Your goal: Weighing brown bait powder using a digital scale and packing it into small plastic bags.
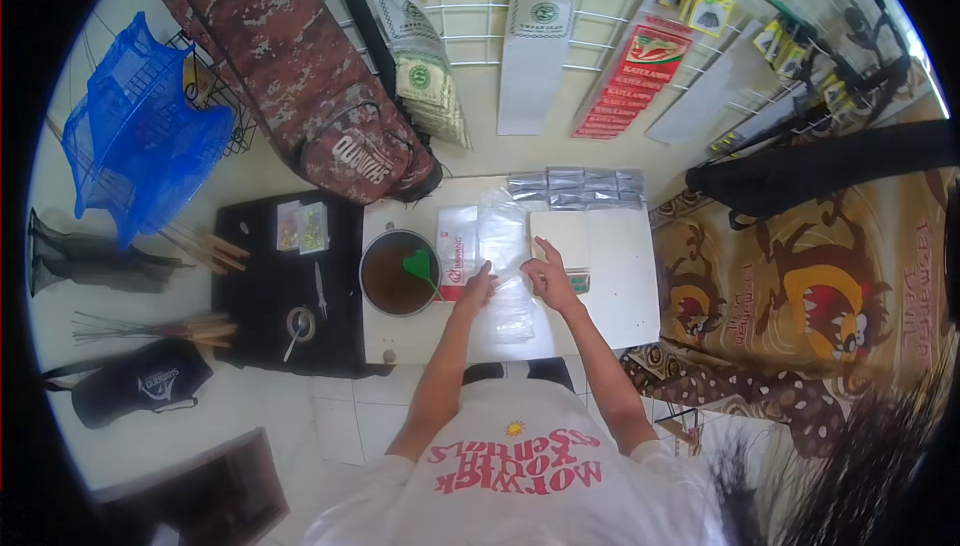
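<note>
On the white table, clear plastic bags (510,313) lie in a long overlapping pile before me. My left hand (477,291) is at the pile's left edge, its thumb and curled fingers against the plastic. At the opposite edge is my right hand (550,282), one finger stretched forward and the others bent near the film. Whether either hand pinches a bag is too small to tell. Just beyond my right hand sits what looks like a digital scale (560,235) with a pale platform and green keys. A flat pack with red print (457,235) lies left of the bags.
A round pot (375,276) of brown contents holds a green scoop (417,264). Grey filled packets (577,187) are lined along the table's back. A black-covered surface (262,321) at left bears small boxes (313,228), tape (301,321) and scissors (320,291). Goods hang on a wire grid (472,13).
</note>
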Action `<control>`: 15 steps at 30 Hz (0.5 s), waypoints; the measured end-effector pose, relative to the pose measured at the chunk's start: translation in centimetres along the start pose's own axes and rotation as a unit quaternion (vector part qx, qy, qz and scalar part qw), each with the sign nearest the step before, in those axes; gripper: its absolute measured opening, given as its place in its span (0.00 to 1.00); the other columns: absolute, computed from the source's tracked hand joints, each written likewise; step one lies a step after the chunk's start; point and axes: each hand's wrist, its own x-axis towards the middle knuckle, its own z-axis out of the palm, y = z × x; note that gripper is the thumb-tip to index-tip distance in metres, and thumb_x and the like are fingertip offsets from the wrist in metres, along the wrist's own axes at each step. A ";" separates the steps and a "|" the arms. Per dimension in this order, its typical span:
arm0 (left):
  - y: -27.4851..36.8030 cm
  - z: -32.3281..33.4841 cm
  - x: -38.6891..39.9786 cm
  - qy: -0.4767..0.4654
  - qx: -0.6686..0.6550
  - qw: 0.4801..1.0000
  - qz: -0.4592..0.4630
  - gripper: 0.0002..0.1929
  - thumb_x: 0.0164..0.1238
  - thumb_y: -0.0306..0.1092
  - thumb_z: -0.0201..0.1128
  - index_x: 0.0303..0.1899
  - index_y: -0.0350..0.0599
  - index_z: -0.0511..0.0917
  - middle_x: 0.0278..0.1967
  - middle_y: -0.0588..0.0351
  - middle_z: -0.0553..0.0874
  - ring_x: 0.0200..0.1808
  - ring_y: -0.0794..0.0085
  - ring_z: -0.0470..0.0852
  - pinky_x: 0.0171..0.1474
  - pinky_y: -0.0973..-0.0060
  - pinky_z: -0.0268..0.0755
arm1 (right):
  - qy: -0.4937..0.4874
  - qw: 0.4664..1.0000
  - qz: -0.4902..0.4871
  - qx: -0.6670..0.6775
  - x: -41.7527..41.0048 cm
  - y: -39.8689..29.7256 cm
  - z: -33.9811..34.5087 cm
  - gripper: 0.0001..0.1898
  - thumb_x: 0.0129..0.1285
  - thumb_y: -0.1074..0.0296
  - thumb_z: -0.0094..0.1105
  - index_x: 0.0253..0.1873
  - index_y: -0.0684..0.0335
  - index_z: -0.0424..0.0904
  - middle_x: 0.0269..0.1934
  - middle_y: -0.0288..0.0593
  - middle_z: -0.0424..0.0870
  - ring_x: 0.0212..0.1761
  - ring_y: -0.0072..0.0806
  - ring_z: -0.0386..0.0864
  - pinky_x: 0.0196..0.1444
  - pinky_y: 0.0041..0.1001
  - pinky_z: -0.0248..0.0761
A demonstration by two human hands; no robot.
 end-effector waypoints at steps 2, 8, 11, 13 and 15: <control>0.0 1.3 0.1 -0.004 -0.067 0.998 -0.017 0.33 0.62 0.60 0.59 0.56 0.38 0.71 0.36 0.55 0.80 0.41 0.73 0.81 0.43 0.78 0.73 | 0.000 0.996 -0.024 0.088 -0.6 -1.0 -1.1 0.07 0.63 0.73 0.55 0.43 0.61 0.81 0.55 0.54 0.75 0.69 0.45 0.61 0.65 0.39 0.60; 1.3 2.5 1.3 -0.134 -0.060 0.963 0.225 0.22 0.68 0.33 0.59 0.60 0.39 0.66 0.52 0.49 0.79 0.52 0.63 0.79 0.57 0.71 0.73 | 0.014 0.982 0.009 0.190 -2.5 -2.6 -4.1 0.06 0.59 0.78 0.49 0.38 0.64 0.77 0.51 0.54 0.78 0.53 0.44 0.76 0.53 0.31 0.69; 3.7 4.5 -1.1 -0.153 -0.145 0.956 0.206 0.24 0.67 0.29 0.59 0.63 0.40 0.64 0.54 0.47 0.78 0.55 0.63 0.78 0.58 0.71 0.73 | 0.026 0.988 -0.028 0.147 -3.6 -2.1 -5.5 0.04 0.54 0.80 0.44 0.31 0.66 0.70 0.50 0.54 0.79 0.52 0.41 0.77 0.50 0.30 0.70; 5.2 4.8 -2.3 -0.145 -0.166 0.954 0.204 0.26 0.66 0.26 0.59 0.64 0.41 0.63 0.53 0.47 0.79 0.55 0.65 0.78 0.59 0.71 0.72 | 0.058 0.988 -0.031 0.139 -3.7 -2.0 -6.1 0.04 0.56 0.79 0.44 0.31 0.66 0.70 0.50 0.56 0.78 0.51 0.41 0.77 0.50 0.30 0.70; 6.3 4.7 -3.8 -0.130 -0.134 0.947 0.260 0.26 0.68 0.28 0.59 0.65 0.42 0.62 0.54 0.46 0.78 0.55 0.63 0.78 0.59 0.69 0.73 | 0.097 0.986 -0.047 0.131 -3.7 -1.9 -6.5 0.05 0.55 0.79 0.43 0.31 0.66 0.70 0.45 0.53 0.79 0.46 0.40 0.78 0.48 0.30 0.70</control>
